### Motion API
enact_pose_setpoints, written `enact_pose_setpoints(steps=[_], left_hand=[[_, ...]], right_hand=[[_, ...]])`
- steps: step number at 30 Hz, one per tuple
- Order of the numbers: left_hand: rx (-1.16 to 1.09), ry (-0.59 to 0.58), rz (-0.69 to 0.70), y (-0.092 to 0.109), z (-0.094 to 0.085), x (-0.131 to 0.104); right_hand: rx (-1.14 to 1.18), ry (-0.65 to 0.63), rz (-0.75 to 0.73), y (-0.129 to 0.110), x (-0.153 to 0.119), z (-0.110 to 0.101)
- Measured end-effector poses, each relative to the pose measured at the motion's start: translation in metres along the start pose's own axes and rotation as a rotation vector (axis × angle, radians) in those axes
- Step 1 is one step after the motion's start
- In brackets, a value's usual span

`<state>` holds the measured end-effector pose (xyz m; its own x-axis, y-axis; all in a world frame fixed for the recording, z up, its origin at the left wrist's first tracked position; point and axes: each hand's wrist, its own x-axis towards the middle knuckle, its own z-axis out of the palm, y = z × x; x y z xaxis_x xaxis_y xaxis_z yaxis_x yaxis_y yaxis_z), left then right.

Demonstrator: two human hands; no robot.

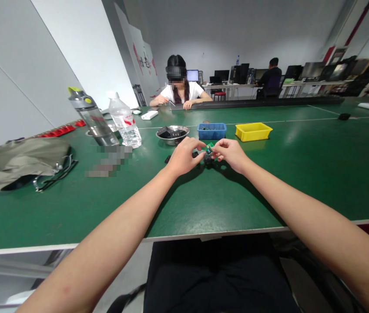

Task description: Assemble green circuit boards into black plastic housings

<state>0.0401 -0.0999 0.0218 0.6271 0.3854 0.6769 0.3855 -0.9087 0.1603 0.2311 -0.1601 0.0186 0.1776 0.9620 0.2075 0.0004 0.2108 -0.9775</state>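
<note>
A small green circuit board (209, 148) is pinched between the fingers of my right hand (232, 154), just above the table. My left hand (184, 156) is curved at the board's left side, its thumb and forefinger apart. Its fingertips are close to the board; I cannot tell whether they touch it. Under the board lies a small black part (208, 161) on the green table (184, 204). More black pieces show partly behind my left hand, too small to name.
Beyond my hands stand a metal bowl (172, 140) of black parts, a blue bin (212, 134) with small pieces and a yellow bin (253, 132). At left are a water bottle (126, 124), a grey tumbler (95, 121) and a bag (24, 158). A person sits opposite.
</note>
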Motion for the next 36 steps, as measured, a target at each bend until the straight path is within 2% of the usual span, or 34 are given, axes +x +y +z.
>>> enact_pose_setpoints(steps=[14, 23, 36], left_hand=[[-0.018, -0.020, 0.014, 0.0019, 0.0005, -0.0001], [-0.038, -0.069, 0.045, 0.0038, -0.0019, -0.0005], [-0.032, -0.046, 0.035, 0.0034, -0.0007, 0.0004]], right_hand=[[0.078, -0.057, 0.114, -0.0047, -0.0058, 0.0021], [0.072, -0.050, 0.116, -0.0050, -0.0038, 0.0005], [0.066, -0.031, 0.144, -0.0035, -0.0016, 0.0010]])
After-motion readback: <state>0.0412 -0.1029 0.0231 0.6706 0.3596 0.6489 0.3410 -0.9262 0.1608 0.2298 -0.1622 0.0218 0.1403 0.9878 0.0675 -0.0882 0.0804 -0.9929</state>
